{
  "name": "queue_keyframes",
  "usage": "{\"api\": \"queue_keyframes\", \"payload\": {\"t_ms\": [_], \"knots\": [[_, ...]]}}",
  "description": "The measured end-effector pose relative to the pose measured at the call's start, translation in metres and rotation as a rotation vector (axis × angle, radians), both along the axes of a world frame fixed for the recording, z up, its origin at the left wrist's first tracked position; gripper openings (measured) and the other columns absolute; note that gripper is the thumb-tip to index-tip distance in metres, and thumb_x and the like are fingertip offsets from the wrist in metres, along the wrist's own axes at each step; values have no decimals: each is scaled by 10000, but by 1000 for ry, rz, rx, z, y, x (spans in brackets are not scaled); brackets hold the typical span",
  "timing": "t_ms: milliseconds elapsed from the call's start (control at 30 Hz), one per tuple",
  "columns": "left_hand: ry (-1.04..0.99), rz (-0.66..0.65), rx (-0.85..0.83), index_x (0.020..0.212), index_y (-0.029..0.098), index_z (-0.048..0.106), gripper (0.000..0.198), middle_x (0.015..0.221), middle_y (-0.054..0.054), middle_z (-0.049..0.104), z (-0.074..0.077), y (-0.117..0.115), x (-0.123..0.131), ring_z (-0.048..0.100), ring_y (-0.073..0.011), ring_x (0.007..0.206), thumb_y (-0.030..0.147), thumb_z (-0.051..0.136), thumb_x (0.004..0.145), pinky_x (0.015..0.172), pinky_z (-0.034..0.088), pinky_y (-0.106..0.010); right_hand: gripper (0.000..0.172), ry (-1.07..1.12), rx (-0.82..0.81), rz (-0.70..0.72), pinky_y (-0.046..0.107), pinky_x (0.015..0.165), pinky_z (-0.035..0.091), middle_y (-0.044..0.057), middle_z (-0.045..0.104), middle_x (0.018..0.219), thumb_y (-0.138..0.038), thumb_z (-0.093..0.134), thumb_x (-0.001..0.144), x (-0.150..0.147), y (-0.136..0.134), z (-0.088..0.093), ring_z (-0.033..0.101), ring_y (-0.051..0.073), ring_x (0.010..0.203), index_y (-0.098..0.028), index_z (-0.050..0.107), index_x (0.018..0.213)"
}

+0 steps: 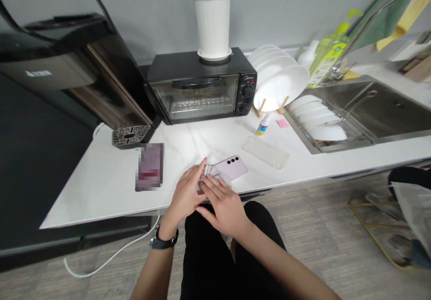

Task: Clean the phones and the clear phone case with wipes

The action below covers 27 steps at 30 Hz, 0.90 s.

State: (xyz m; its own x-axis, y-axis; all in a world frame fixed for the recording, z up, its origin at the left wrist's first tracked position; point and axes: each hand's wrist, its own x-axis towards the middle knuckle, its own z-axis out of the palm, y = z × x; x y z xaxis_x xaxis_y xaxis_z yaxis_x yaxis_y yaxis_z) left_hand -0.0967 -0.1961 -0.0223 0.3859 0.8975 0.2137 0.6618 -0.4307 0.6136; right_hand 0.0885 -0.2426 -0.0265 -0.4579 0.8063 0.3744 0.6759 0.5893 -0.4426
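Observation:
A lavender phone point(235, 169) lies back up near the counter's front edge, its camera lenses toward the right end. Over its left end is a crumpled pale cloth point(209, 170). My left hand point(186, 192), wearing a black watch, closes around the left side of the cloth. From the right, my right hand point(226, 203) presses its fingers together onto the same cloth. The phone's left end is hidden under cloth and fingers. A clear phone case point(266, 152) rests to the right, with a small white spray bottle point(263, 125) standing behind it.
A second, blurred-out phone point(150, 167) lies left of my hands. Behind stand a black toaster oven point(202, 95), a dark drink dispenser point(111, 80) and white plates point(281, 86). A pink note point(283, 123) lies near the sink point(397, 107).

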Motion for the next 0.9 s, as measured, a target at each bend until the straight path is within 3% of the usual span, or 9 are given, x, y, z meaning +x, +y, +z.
{"api": "queue_keyframes", "payload": {"t_ms": [100, 233, 333, 467, 567, 633, 733, 833, 900], "knots": [[14, 14, -16, 1726, 335, 212, 1002, 1485, -95, 661, 4, -1, 2, 609, -311, 1359, 304, 799, 914, 1181, 453, -502, 526, 2, -12, -52, 520, 1286, 417, 120, 564, 1621, -415, 511, 1106, 34, -6, -2, 504, 273, 1540, -163, 546, 1567], [29, 30, -42, 1724, 360, 196, 1051, 1499, -76, 666, 7, -1, 4, 585, -319, 1396, 357, 842, 894, 1205, 419, -529, 576, -51, 15, -264, 605, 1275, 405, 172, 531, 1636, -415, 518, 1103, 68, 18, -7, 475, 341, 1555, -138, 496, 1608], [23, 26, -38, 1724, 360, 197, 1031, 1506, -72, 668, 6, -1, 2, 588, -311, 1408, 351, 826, 908, 1213, 416, -519, 706, -71, 18, -276, 619, 1298, 363, 251, 462, 1662, -492, 567, 1072, 45, 31, -9, 407, 388, 1589, -31, 474, 1598], [7, 2, -26, 1727, 327, 206, 997, 1515, -101, 656, 2, 1, -1, 613, -307, 1394, 290, 788, 919, 1187, 455, -492, 780, -42, 16, -78, 527, 1327, 351, 236, 433, 1685, -555, 558, 1065, 3, 16, -5, 381, 336, 1610, -12, 439, 1612], [21, 10, -36, 1728, 332, 190, 999, 1500, -99, 662, 2, 2, -1, 628, -304, 1374, 289, 782, 924, 1171, 463, -494, 670, -34, 13, 32, 496, 1327, 361, 161, 485, 1673, -513, 507, 1099, 17, -1, -2, 413, 273, 1598, -80, 466, 1610], [34, 13, -32, 1726, 347, 179, 1024, 1496, -89, 668, 5, 3, 0, 617, -313, 1384, 337, 807, 917, 1181, 444, -514, 595, -46, 2, -28, 525, 1316, 376, 135, 511, 1660, -469, 475, 1119, 44, -3, -2, 445, 268, 1580, -124, 488, 1603], [47, 7, -35, 1721, 352, 187, 1037, 1490, -86, 676, 7, 3, 3, 611, -322, 1390, 379, 827, 906, 1189, 428, -527, 614, -77, 4, -218, 601, 1293, 386, 173, 478, 1673, -454, 485, 1115, 71, 11, -5, 446, 330, 1576, -118, 457, 1627], [42, 8, -44, 1721, 352, 187, 1018, 1494, -89, 676, 5, 3, 1, 613, -323, 1394, 364, 809, 916, 1192, 427, -529, 710, -82, 39, -296, 629, 1293, 370, 253, 424, 1681, -481, 539, 1084, 49, 27, -7, 391, 392, 1597, -31, 433, 1624], [27, 8, -33, 1720, 344, 205, 996, 1519, -98, 657, 2, 3, -1, 611, -324, 1398, 321, 794, 917, 1192, 433, -527, 737, -71, 53, -216, 587, 1306, 370, 272, 427, 1673, -488, 553, 1074, 20, 27, -7, 379, 377, 1605, 12, 441, 1604]]}}
